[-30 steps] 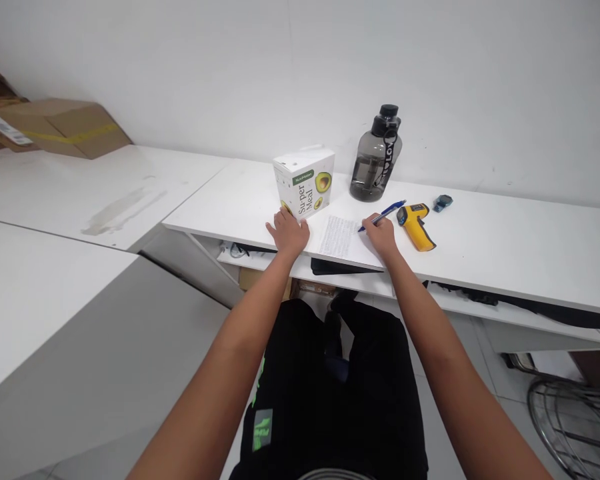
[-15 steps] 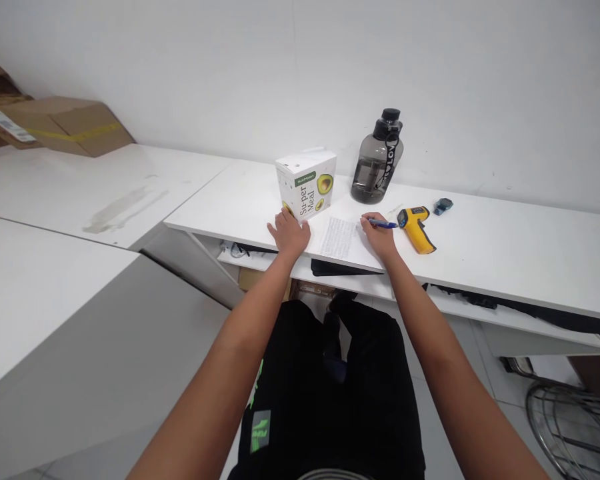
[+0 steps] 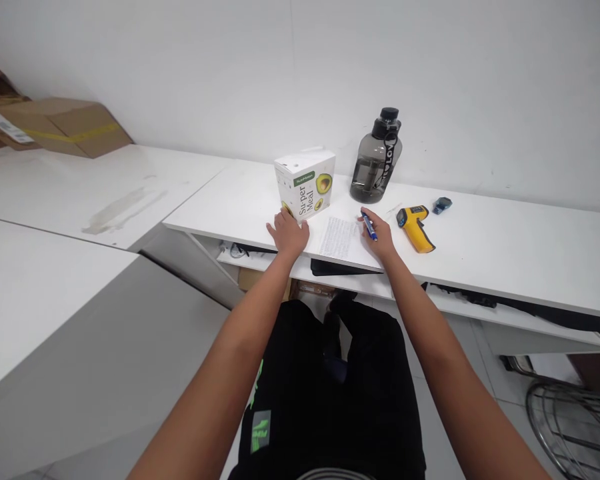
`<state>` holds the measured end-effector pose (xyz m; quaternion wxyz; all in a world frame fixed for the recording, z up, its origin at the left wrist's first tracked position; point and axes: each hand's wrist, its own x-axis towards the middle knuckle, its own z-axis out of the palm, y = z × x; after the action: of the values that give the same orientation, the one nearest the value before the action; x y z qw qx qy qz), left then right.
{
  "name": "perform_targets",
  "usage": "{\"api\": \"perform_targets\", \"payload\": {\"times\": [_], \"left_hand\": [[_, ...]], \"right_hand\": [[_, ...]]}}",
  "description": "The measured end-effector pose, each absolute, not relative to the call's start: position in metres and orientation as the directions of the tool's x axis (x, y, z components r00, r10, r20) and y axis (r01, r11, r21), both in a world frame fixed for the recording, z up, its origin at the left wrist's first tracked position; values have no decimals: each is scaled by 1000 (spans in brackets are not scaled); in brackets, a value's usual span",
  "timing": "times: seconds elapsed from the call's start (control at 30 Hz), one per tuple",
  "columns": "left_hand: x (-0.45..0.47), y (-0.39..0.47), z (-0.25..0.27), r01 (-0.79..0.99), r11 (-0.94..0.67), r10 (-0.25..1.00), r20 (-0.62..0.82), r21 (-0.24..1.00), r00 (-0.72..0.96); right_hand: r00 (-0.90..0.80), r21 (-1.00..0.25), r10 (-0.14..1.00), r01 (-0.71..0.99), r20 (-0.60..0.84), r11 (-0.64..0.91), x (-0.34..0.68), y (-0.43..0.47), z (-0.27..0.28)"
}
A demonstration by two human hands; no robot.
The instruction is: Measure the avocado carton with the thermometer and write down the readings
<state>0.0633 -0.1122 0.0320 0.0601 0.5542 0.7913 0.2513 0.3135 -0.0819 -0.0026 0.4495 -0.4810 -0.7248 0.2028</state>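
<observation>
Currently the written sheet (image 3: 336, 239) lies on the table (image 3: 505, 247), between the two hands and nearer than the white box (image 3: 305, 190). For tidy work with the blue pen (image 3: 369, 225), the sheet is best kept flat and still, and the nib clear of finished lines. The right hand (image 3: 380, 238) is at the sheet's right side, its grip closed around the pen, which slants across the fingers; nib contact cannot be told. The left hand (image 3: 289, 235) lies palm down, fingers spread, holding nothing visible; whether it touches the box is unclear.
</observation>
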Motion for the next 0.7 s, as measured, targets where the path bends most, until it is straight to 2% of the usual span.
{"api": "perform_targets", "payload": {"times": [0.1, 0.27, 0.4, 0.5, 0.57, 0.63, 0.7], "left_hand": [[63, -112, 31, 846, 259, 907, 184, 466, -379], [62, -110, 28, 850, 248, 907, 196, 464, -372], [61, -109, 27, 848, 243, 903, 209, 471, -375], [61, -110, 28, 841, 245, 900, 209, 483, -383], [61, -110, 29, 838, 238, 903, 206, 491, -377], [61, -110, 30, 837, 230, 905, 207, 497, -371], [60, -110, 30, 834, 230, 902, 213, 501, -376]], "right_hand": [[-192, -616, 886, 656, 421, 435, 309, -89, 7], [-142, -340, 959, 914, 247, 223, 286, -102, 23], [-191, -247, 964, 941, 183, 233, 277, -101, 30], [-210, -216, 954, 942, 212, 255, 289, -102, 40], [-130, -177, 950, 967, 284, 186, 306, -105, 48], [30, -148, 938, 989, 346, 23, 326, -110, 56], [203, -135, 917, 977, 344, -166, 347, -115, 59]]}}
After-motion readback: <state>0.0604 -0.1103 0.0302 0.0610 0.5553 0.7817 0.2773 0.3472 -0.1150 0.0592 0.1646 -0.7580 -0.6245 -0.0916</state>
